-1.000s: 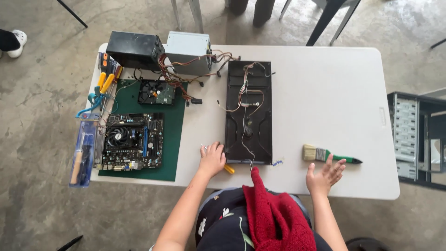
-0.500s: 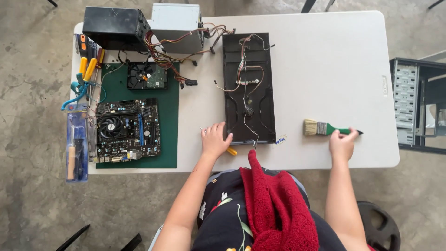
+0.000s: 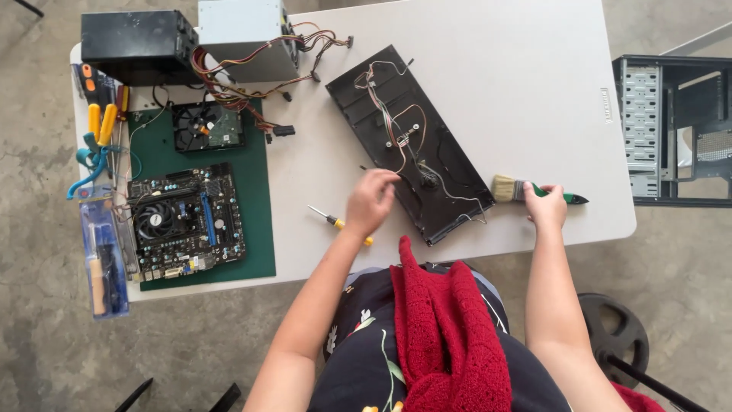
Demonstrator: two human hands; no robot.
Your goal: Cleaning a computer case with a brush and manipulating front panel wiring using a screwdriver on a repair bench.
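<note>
Half a second before, the black panel [image 3: 412,145] lay square to the table edge; now it sat slanted, its far end swung left, and the left hand [image 3: 371,201] had moved up from the near edge to its left side. The white table [image 3: 534,91] stood on a concrete floor, with an open computer case [image 3: 671,130] to the right and a green mat [image 3: 255,198] holding a motherboard [image 3: 183,221] to the left. The left hand's fingers curled loosely at the panel's edge, above a yellow-handled screwdriver [image 3: 332,221]. The right hand [image 3: 547,206] was closed around a green-handled brush [image 3: 534,191], just right of the panel.
</note>
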